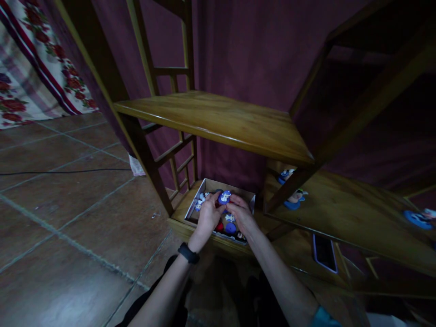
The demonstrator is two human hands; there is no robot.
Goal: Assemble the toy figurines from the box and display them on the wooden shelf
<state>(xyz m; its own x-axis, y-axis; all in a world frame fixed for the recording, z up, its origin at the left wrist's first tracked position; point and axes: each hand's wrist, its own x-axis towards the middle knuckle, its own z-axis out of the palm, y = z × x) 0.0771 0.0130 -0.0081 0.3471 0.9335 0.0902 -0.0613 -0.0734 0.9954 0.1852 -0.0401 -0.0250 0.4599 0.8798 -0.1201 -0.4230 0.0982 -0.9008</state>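
Between my two hands is a small figurine (225, 197) in blue and white on a round blue base. My left hand (210, 212) grips it from the left, a black band round that wrist. From the right, the fingers of my right hand (240, 211) close on its base. Both hands are over a shallow cardboard box (245, 192) on the low shelf. Inside the box lie several more small figurines (230, 219), a blue round piece (230, 227) and a red piece (220, 226). My hands hide part of the box's contents.
A wooden shelf board (218, 118) juts out above the box. To the right, blue-based figurines (293, 200) stand on another board (337, 200), with a phone (324, 253) on a lower level. A dark cable (68, 172) crosses the tiled floor (51, 204).
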